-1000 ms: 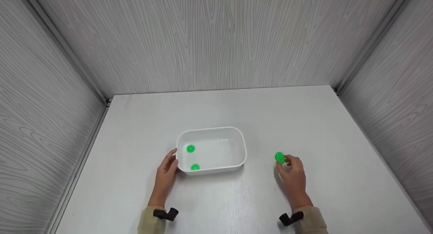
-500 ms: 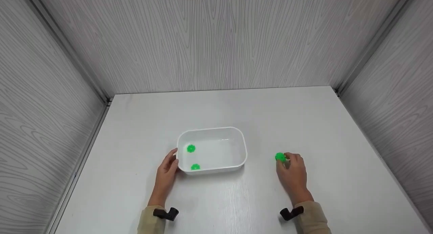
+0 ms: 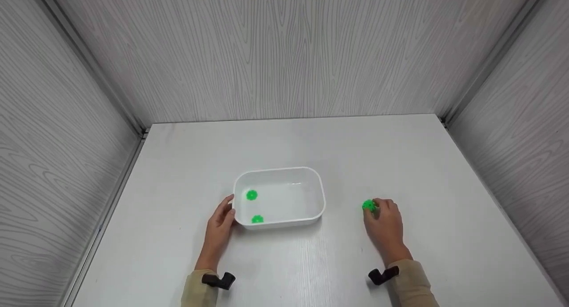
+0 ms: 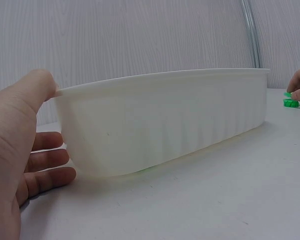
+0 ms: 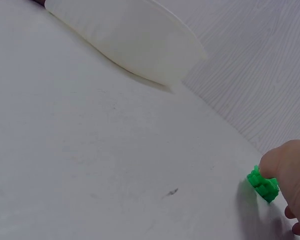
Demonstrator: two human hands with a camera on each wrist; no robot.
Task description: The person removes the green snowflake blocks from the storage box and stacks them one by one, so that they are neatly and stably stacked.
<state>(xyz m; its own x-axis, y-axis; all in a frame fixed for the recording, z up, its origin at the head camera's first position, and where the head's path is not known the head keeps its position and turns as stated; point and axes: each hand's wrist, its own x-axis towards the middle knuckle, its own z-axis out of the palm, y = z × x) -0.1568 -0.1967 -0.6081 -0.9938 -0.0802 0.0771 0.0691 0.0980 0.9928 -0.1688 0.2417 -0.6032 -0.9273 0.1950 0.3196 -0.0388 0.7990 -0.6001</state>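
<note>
A white plastic tub point(image 3: 293, 199) with rounded corners stands mid-table, with two green flower-shaped pieces point(image 3: 252, 195) inside at its left end. My left hand point(image 3: 219, 225) holds that end; in the left wrist view the thumb point(image 4: 42, 85) lies at the rim and the fingers point(image 4: 50, 175) are bent beside the wall. To the right of the tub, my right hand point(image 3: 386, 229) pinches a green toothed piece point(image 3: 368, 205) between thumb and forefinger, low over the table. The left wrist view shows green in two layers point(image 4: 290, 103) there; the fingers partly hide it.
The white table point(image 3: 284, 147) is bounded by wood-grain panels at the back point(image 3: 284, 53), left and right. Each sleeve cuff carries a black wrist mount point(image 3: 383, 276). A small dark mark point(image 5: 173, 192) lies on the table in the right wrist view.
The right hand has turned slightly and lowered, and the green piece has tipped from facing up front to lying flatter. My left hand and the tub stay in place.
</note>
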